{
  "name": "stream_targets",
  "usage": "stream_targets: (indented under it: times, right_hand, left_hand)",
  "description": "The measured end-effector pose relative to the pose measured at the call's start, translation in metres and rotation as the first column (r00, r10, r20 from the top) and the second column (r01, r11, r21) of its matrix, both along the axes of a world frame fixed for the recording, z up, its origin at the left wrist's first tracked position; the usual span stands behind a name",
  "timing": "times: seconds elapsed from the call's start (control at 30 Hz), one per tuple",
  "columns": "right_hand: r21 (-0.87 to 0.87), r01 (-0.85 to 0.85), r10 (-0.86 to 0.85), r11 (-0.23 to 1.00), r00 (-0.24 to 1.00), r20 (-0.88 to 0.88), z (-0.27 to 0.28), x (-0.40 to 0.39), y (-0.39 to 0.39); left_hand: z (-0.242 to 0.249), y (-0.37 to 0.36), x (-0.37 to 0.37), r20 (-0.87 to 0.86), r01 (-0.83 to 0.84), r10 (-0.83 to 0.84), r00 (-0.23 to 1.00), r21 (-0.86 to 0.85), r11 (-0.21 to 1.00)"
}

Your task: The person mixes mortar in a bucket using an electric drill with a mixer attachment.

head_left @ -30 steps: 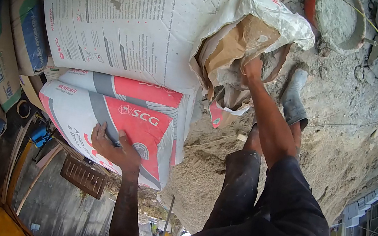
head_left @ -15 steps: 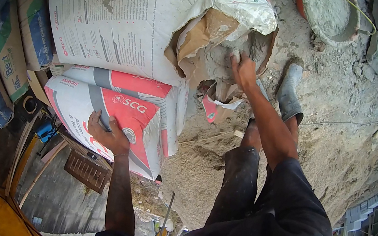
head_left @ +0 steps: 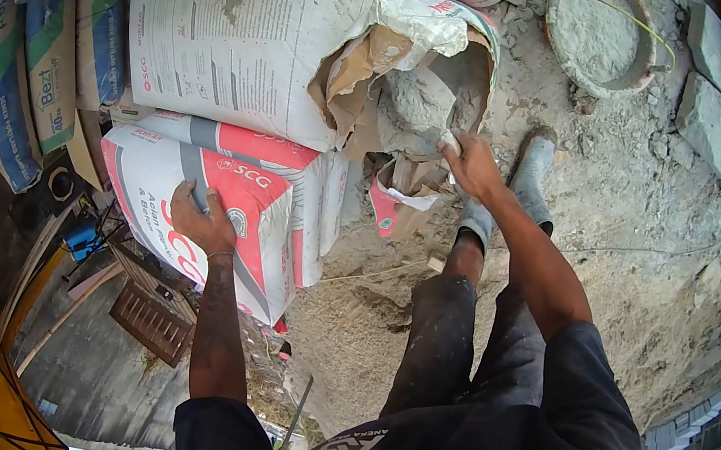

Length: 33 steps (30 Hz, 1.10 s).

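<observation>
Lengthwise, the scoop [head_left: 446,125] diagonally forward-left from the right hand [head_left: 474,165]

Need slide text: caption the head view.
Right hand holds a tool at a torn bag; left hand rests on an SCG bag.

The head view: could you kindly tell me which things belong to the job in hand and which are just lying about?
Seems part of the job:
pale tool handle, in the right hand
torn-open bag
grey powder
red-and-white bag, under the left hand

Apparently just lying about:
slatted wooden panel
grey slabs
blue-and-green bags
</observation>
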State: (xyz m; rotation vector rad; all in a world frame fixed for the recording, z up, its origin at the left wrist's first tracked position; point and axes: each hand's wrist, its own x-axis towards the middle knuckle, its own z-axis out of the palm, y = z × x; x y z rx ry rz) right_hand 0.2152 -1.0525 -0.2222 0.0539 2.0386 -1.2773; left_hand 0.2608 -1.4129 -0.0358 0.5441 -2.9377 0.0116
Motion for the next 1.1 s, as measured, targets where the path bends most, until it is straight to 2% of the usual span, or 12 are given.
stream_targets:
  times: [0.17, 0.23, 0.43, 0.5, 0.57, 0.6, 0.67, 0.73, 0.83, 0.9, 1.03, 1.1]
  right_hand:
    - [-0.001, -0.082, 0.082, 0.997, 0.995, 0.062, 0.033, 0.007, 0.033]
    - [-0.036, -0.122, 0.12, 0.992, 0.991, -0.062, 0.033, 0.014, 0.054]
    - [-0.048, -0.177, 0.18, 0.983, 0.98, 0.082, 0.052, 0.008, 0.149]
    - [0.01, -0.067, 0.067, 0.998, 0.997, 0.043, 0.059, 0.001, 0.184]
    - [0.026, 0.093, -0.096, 0.995, 0.982, 0.163, 0.061, -0.013, 0.214]
    - [0.099, 0.129, -0.148, 0.987, 0.966, 0.214, 0.044, -0.019, 0.229]
    - [0.24, 0.196, -0.181, 0.951, 0.98, -0.081, 0.013, -0.035, 0.244]
    - [0.281, 0.268, -0.274, 0.921, 0.962, -0.019, -0.017, -0.058, 0.249]
    - [0.275, 0.339, -0.385, 0.9, 0.913, 0.134, -0.025, -0.08, 0.247]
    - [0.284, 0.374, -0.435, 0.883, 0.879, 0.196, -0.033, -0.088, 0.248]
    - [0.252, 0.229, -0.239, 0.94, 0.971, 0.011, -0.044, -0.097, 0.254]
    - [0.235, 0.329, -0.383, 0.915, 0.889, 0.249, -0.038, -0.111, 0.246]
  left_hand:
    - [0.005, 0.006, -0.002, 0.056, -0.011, 0.014, 0.998, -0.047, 0.999]
    - [0.001, 0.002, 0.001, 0.045, 0.003, 0.0, 0.999, -0.068, 0.998]
    - [0.007, 0.01, 0.0, 0.087, -0.034, 0.047, 0.995, -0.147, 0.989]
    - [0.003, 0.013, 0.014, 0.088, -0.052, 0.067, 0.994, -0.16, 0.986]
    - [0.007, 0.041, 0.036, -0.118, 0.047, -0.09, 0.989, -0.325, 0.944]
    - [0.013, 0.068, 0.05, -0.09, 0.048, -0.076, 0.993, -0.283, 0.958]
    - [0.022, 0.127, 0.091, -0.001, 0.063, -0.063, 0.998, -0.117, 0.991]
    - [0.017, 0.179, 0.143, 0.133, -0.012, -0.02, 0.991, 0.23, 0.973]
    - [0.036, 0.246, 0.184, 0.554, -0.18, -0.107, 0.825, 0.439, 0.88]
    - [0.048, 0.27, 0.207, 0.646, -0.24, -0.129, 0.752, 0.451, 0.86]
    - [0.057, 0.275, 0.236, 0.694, -0.364, 0.005, 0.72, 0.372, 0.854]
    - [0.056, 0.273, 0.236, 0.701, -0.384, 0.046, 0.711, 0.334, 0.861]
